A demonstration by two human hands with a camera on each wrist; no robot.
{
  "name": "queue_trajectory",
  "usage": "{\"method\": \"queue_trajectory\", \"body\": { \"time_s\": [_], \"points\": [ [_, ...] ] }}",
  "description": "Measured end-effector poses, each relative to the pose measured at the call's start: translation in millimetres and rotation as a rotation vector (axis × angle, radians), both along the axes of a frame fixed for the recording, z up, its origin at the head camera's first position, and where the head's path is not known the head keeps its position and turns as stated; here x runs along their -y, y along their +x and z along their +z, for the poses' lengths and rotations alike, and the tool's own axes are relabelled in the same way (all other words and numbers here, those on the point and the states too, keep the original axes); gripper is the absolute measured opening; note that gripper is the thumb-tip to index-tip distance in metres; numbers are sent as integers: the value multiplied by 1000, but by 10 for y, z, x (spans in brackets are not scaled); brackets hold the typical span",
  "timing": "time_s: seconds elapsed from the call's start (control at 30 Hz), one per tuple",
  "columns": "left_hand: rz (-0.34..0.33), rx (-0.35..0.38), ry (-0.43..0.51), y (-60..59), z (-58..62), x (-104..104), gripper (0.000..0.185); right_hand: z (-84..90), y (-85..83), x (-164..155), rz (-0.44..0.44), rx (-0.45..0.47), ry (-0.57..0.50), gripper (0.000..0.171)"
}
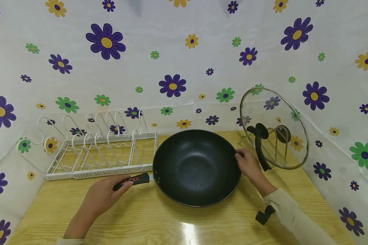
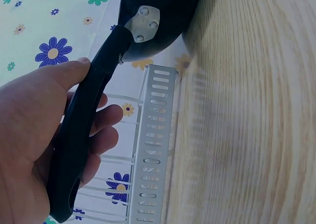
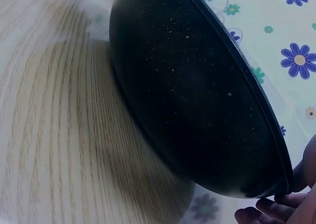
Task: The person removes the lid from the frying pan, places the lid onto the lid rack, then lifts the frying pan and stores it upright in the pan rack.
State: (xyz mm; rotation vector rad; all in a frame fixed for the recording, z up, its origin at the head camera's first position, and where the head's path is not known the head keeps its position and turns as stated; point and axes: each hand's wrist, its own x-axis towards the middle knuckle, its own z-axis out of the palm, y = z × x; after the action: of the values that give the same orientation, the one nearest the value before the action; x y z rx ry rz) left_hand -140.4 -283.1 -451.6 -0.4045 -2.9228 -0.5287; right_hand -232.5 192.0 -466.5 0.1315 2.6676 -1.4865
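Observation:
A black wok (image 1: 196, 166) sits on the wooden table (image 1: 159, 221), its handle (image 1: 133, 179) pointing left. My left hand (image 1: 122, 185) holds that handle; in the left wrist view the thumb lies along the handle (image 2: 81, 130) and the fingers curl behind it, below the riveted joint to the wok (image 2: 163, 11). My right hand (image 1: 240, 156) grips the wok's right rim. In the right wrist view the fingertips (image 3: 269, 210) sit under the rim of the wok (image 3: 192, 95), whose dark underside rests on the table.
A white wire dish rack (image 1: 101, 149) stands at the back left, just beyond the handle. A glass lid (image 1: 274, 127) with a black knob stands upright in a holder at the back right, close behind my right hand. Flowered sheets wall the table on three sides.

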Motion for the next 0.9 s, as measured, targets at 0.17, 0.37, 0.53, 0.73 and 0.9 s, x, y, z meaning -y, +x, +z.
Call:
{"method": "queue_trajectory", "body": {
  "time_s": [0.17,0.37,0.53,0.73,0.9],
  "points": [
    [3,8,21,20,28,-17,33,-2,-22,10,-10,1,-22,42],
    [45,103,40,30,58,-45,41,20,-47,45,-23,6,-29,42],
    [62,154,59,51,60,-46,47,57,-79,80,-35,20,-26,41],
    [51,178,101,88,85,-45,47,74,-133,113,-42,23,-21,41],
    [55,251,147,105,111,-47,50,85,-170,133,-39,27,-32,40]
  ]
}}
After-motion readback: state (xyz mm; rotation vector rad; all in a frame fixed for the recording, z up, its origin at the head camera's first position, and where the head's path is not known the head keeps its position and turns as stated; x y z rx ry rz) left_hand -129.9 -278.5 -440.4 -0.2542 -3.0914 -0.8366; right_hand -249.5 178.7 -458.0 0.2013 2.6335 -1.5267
